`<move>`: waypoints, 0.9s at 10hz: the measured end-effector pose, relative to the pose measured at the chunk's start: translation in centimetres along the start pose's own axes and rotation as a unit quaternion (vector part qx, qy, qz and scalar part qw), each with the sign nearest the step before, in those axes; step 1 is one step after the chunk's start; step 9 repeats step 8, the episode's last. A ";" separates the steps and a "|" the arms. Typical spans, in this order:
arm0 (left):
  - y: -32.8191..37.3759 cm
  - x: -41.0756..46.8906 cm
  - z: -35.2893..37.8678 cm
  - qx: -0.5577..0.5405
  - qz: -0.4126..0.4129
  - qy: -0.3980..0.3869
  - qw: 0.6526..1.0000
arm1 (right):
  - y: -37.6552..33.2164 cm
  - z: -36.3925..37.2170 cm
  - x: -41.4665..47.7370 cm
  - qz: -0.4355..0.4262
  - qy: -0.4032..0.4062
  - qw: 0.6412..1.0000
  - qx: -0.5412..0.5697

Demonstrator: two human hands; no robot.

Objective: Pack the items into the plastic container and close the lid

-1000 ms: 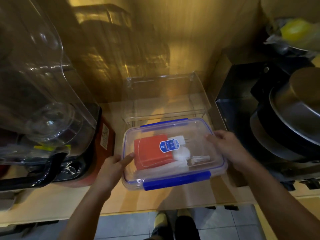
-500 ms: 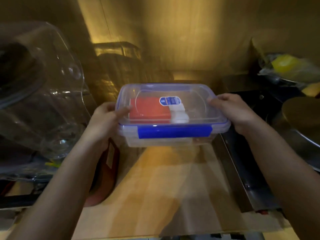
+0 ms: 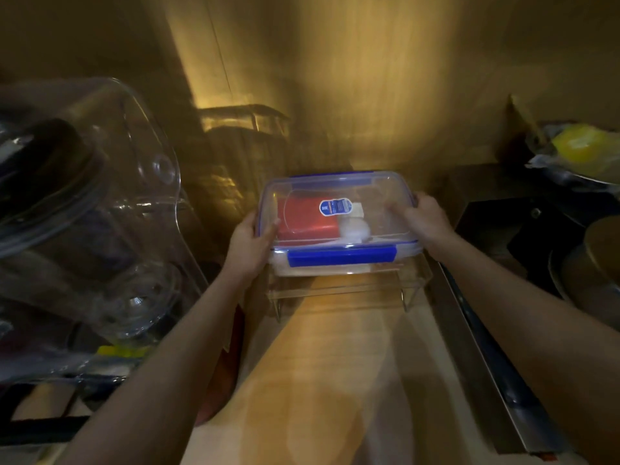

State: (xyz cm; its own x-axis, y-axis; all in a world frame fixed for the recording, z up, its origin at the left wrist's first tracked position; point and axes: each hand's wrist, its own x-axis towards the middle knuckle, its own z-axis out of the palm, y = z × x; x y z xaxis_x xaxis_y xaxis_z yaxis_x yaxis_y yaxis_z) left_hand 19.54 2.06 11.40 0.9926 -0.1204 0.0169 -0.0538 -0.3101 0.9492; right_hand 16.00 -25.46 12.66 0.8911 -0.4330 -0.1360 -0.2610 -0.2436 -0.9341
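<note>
The clear plastic container [image 3: 379, 203] has its lid on, with blue clips along the near and far edges. Through the lid I see a red box [image 3: 303, 218] on the left and white items [image 3: 354, 228] in the middle. My left hand [image 3: 250, 245] grips the container's left end and my right hand [image 3: 426, 218] grips its right end. The container rests on or just above a clear acrylic stand [image 3: 342, 292] near the back wall; I cannot tell if it touches.
A large clear plastic cover [image 3: 110, 209] over dark kitchenware fills the left. A black stove [image 3: 523, 223] with a metal pot [image 3: 600, 260] stands on the right, a yellow item in a bowl [image 3: 580, 149] behind it. Wooden counter [image 3: 332, 380] lies between.
Both hands lifted the closed container from the counter's front and carried it back and onto the clear stand near the wall. The camera view tilted up.
</note>
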 end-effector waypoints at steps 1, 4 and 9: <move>-1.3 -0.4 0.2 0.046 0.021 -0.011 0.999 | 1.2 0.5 0.1 0.018 -0.010 0.999 -0.031; -2.3 0.3 0.3 0.124 0.009 -0.010 0.992 | 1.6 0.4 0.3 0.024 -0.052 0.995 -0.085; 7.6 1.5 -0.2 0.470 0.051 0.028 0.881 | -7.9 -1.8 0.3 -0.138 -0.140 0.900 -0.388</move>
